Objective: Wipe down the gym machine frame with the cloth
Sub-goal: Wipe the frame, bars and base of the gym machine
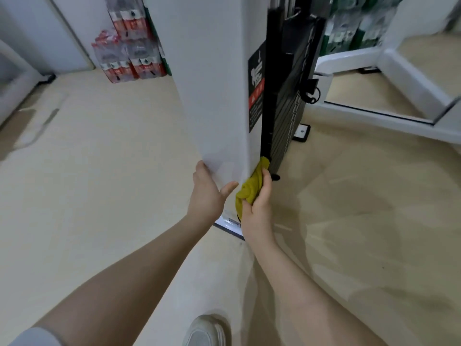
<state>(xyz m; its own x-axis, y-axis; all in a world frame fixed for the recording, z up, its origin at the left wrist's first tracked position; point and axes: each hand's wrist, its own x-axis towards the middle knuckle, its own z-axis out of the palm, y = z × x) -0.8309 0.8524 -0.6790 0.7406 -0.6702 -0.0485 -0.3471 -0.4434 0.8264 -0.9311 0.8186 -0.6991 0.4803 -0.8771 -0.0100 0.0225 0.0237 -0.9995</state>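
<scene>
Gym machine frame [212,83], a tall white column, fills the middle of the view, and low on its near corner the right hand [257,208] has its fingers curled round a bunched yellow cloth [249,189], pressing it against the column's edge. Just left of that corner, the left hand [207,193] lies flat on the white face, fingers straight, thumb spread toward the cloth. Both forearms reach in bare from below. Right of the column and touching it, the black weight stack [287,108] stands on end. On the column's narrow side, above the cloth, there's a black and red label [255,93]; its print is too blurred to read. Beneath the column, pale beige floor [99,183] spreads out, with a light shoe [207,332] well below the hands. Far left of the column, shrink-wrapped packs of bottles [129,53] with red labels are stacked by the wall. Far right, a white base rail [404,71] runs across the floor.
</scene>
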